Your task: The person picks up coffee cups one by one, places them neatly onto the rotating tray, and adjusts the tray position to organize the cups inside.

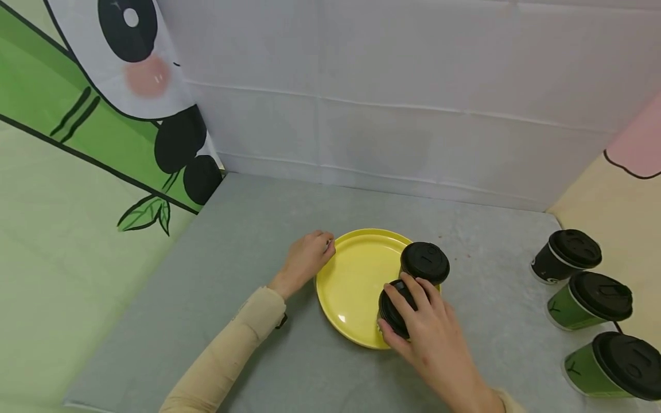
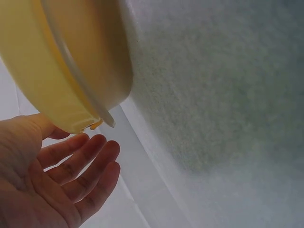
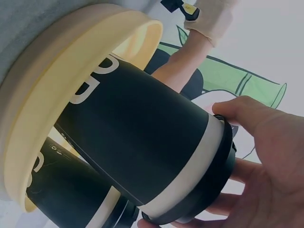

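A round yellow plate with a raised rim lies on the grey table. At its left edge my left hand pinches the rim between thumb and index finger, the other fingers loosely bent below it in the left wrist view. Over the plate's right side, my right hand grips a black paper coffee cup from above, thumb and fingers spread round its black lid. This cup stands upright at the plate's near right. Just behind it on the plate is a second black coffee cup, also lidded.
Along the table's right side stand a black lidded cup and two green lidded cups, one in the middle and one nearest. A pale cloth wall rises behind the table, with a printed cartoon sheet at left.
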`<state>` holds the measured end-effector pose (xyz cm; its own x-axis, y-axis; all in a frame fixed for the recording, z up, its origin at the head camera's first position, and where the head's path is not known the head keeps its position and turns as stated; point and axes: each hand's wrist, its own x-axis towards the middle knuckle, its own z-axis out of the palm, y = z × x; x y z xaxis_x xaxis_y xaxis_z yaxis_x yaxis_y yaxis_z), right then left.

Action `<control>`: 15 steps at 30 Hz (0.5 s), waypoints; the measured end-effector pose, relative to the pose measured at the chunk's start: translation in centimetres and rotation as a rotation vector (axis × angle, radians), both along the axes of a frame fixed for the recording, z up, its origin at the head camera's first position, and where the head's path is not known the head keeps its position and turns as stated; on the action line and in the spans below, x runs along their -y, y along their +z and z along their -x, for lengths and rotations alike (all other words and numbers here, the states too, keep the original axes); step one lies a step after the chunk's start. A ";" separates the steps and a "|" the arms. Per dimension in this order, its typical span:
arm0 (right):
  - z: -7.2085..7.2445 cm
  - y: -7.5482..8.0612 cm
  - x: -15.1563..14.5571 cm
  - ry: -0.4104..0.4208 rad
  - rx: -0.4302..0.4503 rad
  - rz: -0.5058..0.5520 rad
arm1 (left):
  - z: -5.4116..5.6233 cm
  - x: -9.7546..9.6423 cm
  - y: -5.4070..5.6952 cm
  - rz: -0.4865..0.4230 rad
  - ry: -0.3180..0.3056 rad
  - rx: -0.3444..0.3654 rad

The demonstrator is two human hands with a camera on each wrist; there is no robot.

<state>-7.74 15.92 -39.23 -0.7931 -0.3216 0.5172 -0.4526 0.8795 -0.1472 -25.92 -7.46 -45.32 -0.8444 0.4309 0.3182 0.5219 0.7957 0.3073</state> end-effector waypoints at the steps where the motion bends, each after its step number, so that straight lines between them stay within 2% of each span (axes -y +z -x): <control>1: 0.0 0.0 0.0 -0.003 0.004 -0.003 | 0.0 0.0 0.0 0.003 -0.001 -0.001; 15: 0.4 -0.6 0.0 -0.025 0.068 -0.043 | 0.3 -0.1 -0.1 0.011 0.007 0.024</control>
<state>-8.12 15.91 -39.84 -0.8343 -0.3217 0.4477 -0.4203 0.8967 -0.1389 -26.23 -7.33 -45.40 -0.8547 0.4282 0.2935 0.5089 0.8027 0.3109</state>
